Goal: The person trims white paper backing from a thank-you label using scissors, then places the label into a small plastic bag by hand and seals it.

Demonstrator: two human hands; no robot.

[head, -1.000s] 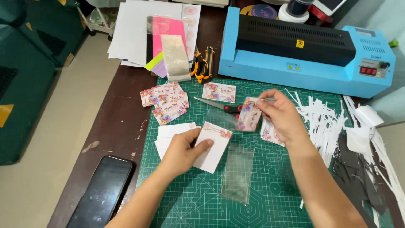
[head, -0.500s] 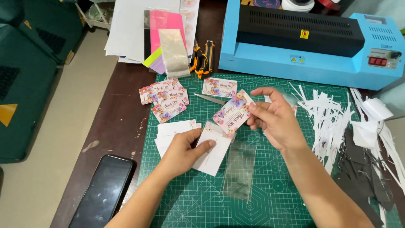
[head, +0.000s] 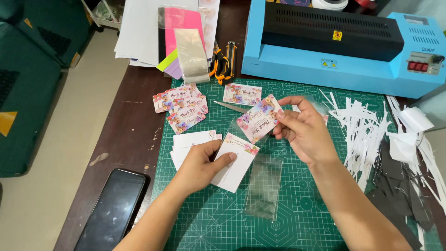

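My right hand [head: 304, 130] holds a small floral card [head: 259, 119] by its right end, tilted above the green cutting mat [head: 320, 204]. Part of a clear sleeve shows around that card. My left hand [head: 200, 165] pinches a white card [head: 234, 162] with a floral corner, lying low over the mat. A clear plastic sleeve [head: 265, 186] rests on the mat just right of the white card. A small stack of white cards [head: 190, 142] sits under my left fingers.
Several floral cards [head: 182, 107] lie at the mat's far left, one more [head: 241, 94] beside them, with scissors [head: 231, 107] partly hidden. A blue laminator [head: 344, 44] stands at the back. Paper strips [head: 367, 130] pile at right. A black phone [head: 114, 209] lies left.
My right hand has carried the floral card left and lower, toward the white card in my left hand. The left hand has hardly moved.
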